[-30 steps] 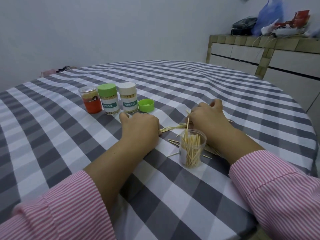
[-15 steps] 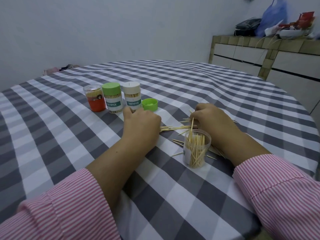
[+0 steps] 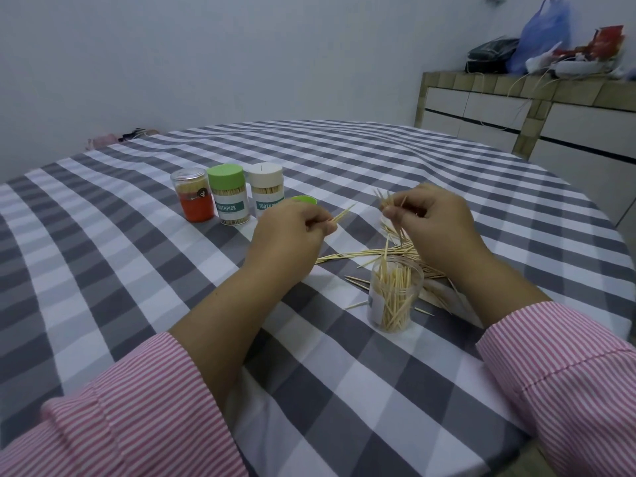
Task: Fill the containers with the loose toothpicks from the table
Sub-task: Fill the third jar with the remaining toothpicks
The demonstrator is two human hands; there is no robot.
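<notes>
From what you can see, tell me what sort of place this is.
Probably a room in a home: a table under a checked tablecloth, a tiled counter with drawers by the wall, and plastic bags piled on top.

- The left hand (image 3: pixel 289 232) was low on the table a second ago, with its fingers at the loose toothpicks (image 3: pixel 371 253). Now it is lifted above the cloth and pinches a few toothpicks (image 3: pixel 342 214), whose tips point up and to the right.
- The right hand (image 3: pixel 435 222) was also down on the pile. Now it is raised and holds a small bunch of toothpicks (image 3: pixel 392 210) between its fingertips.
- The two hands are now further apart, and more of the pile shows beside the open container (image 3: pixel 394 297).
</notes>
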